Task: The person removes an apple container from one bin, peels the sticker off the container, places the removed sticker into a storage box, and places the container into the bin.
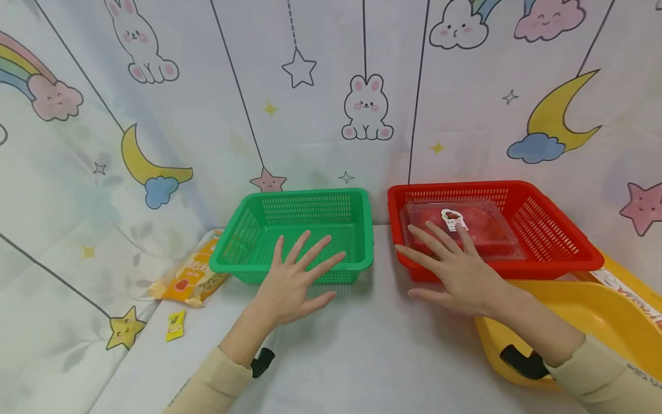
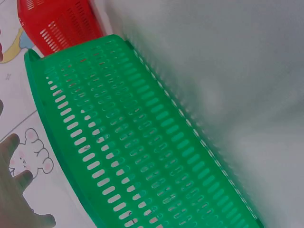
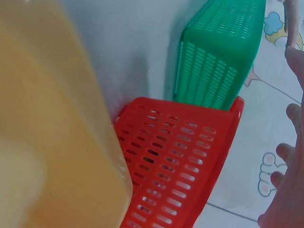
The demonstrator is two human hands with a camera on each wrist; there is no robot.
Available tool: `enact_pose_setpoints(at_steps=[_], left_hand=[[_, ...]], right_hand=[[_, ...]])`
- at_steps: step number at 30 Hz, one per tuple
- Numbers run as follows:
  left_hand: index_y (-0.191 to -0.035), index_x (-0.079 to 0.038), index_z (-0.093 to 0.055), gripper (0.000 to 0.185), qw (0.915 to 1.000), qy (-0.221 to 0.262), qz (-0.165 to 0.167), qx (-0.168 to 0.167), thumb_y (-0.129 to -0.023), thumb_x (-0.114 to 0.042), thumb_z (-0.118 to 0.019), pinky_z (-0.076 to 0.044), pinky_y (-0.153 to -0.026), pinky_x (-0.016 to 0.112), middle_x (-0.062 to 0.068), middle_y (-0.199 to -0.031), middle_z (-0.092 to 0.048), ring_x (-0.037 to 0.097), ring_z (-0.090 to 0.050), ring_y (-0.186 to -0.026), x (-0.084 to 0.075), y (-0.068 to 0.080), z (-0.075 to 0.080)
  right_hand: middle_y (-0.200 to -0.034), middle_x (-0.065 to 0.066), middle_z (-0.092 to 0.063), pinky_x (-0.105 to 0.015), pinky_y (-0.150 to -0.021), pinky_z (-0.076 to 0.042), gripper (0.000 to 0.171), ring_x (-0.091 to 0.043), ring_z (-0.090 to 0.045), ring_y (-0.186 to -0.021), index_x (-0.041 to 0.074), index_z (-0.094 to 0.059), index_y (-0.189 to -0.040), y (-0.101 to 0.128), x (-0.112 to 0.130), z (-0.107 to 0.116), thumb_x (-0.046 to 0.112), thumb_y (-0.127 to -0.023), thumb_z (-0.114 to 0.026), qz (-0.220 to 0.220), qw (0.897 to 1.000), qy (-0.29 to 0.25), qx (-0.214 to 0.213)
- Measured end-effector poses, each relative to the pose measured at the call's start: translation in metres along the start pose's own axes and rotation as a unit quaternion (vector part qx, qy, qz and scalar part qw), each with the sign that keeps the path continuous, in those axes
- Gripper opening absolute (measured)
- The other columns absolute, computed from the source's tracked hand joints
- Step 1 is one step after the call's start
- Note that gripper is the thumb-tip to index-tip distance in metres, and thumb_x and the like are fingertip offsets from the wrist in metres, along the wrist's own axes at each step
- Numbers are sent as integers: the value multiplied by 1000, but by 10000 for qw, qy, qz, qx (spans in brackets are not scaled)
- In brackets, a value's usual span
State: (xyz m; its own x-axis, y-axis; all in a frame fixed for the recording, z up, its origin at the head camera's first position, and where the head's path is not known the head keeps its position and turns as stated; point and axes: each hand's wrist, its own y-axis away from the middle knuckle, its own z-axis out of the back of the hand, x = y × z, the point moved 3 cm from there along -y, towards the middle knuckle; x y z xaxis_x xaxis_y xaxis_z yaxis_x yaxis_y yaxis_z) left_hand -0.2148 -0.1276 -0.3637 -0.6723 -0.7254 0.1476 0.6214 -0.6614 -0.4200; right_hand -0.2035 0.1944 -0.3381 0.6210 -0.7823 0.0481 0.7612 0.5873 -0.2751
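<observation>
My left hand (image 1: pixel 289 284) hovers flat, fingers spread and grasping nothing, over the near rim of the green basket (image 1: pixel 357 230), which stands on the white table (image 1: pixel 362 356). My right hand (image 1: pixel 457 273) is likewise spread and released at the near wall of the red basket (image 1: pixel 564 241), where a clear lidded box (image 1: pixel 486 230) sits inside. A yellow tray (image 1: pixel 595 310) lies under my right forearm; a snack bag (image 1: pixel 193 273) lies left of the green basket.

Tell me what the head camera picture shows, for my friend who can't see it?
Two open hands, the left hand and right hand, hover over a green basket and a red basket. A clear box sits in the red one.
</observation>
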Motion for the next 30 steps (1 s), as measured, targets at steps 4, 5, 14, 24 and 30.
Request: enact_pose_setpoints(at_steps=[4,5,14,24,30], left_hand=[[-157,-38,-34,65,9999,41,-7,-126,-97,-62,-43,-11,-110,76,-3,-167,-20,33,-10,-153,-4,-7,2],[-157,-38,-35,65,9999,46,-20,-164,-98,-63,-42,-12,-109,76,-3,-167,-20,33,-10,-153,-5,-10,2],[-158,-37,-34,66,9992,233,-128,-286,-97,-61,-46,-11,-110,75,-2,-167,-20,34,-11,-152,-16,-39,6],[-155,-31,-40,65,9950,687,16,-728,-96,-53,-53,-18,-111,72,0,-164,-25,31,-14,-151,-32,-65,3],[-156,-32,-38,66,9883,1250,114,-865,-96,-51,-57,-19,-114,67,0,-164,-25,31,-17,-151,-50,-88,-3]], right_hand=[[-164,-8,-24,-67,-115,3,86,-37,-12,-150,32,-40,-156,-1,-2,8,57,-83,-76,-76,9999,-24,-92],[-165,-8,-23,-66,-116,4,86,-36,-12,-150,32,-40,-156,-1,-4,11,56,-82,-76,-115,9999,-24,-124],[-166,-7,-18,-65,-116,4,87,-37,-12,-150,30,-37,-157,4,-16,29,50,-83,-78,-305,9991,-113,-264],[-164,-12,-19,-70,-114,-3,84,-39,-13,-148,28,-33,-159,3,-42,42,47,-88,-74,-739,9955,-447,-401],[-163,-16,-21,-72,-113,-4,86,-44,-18,-145,23,-35,-158,9,-68,42,41,-86,-78,-1132,9904,-672,-416]])
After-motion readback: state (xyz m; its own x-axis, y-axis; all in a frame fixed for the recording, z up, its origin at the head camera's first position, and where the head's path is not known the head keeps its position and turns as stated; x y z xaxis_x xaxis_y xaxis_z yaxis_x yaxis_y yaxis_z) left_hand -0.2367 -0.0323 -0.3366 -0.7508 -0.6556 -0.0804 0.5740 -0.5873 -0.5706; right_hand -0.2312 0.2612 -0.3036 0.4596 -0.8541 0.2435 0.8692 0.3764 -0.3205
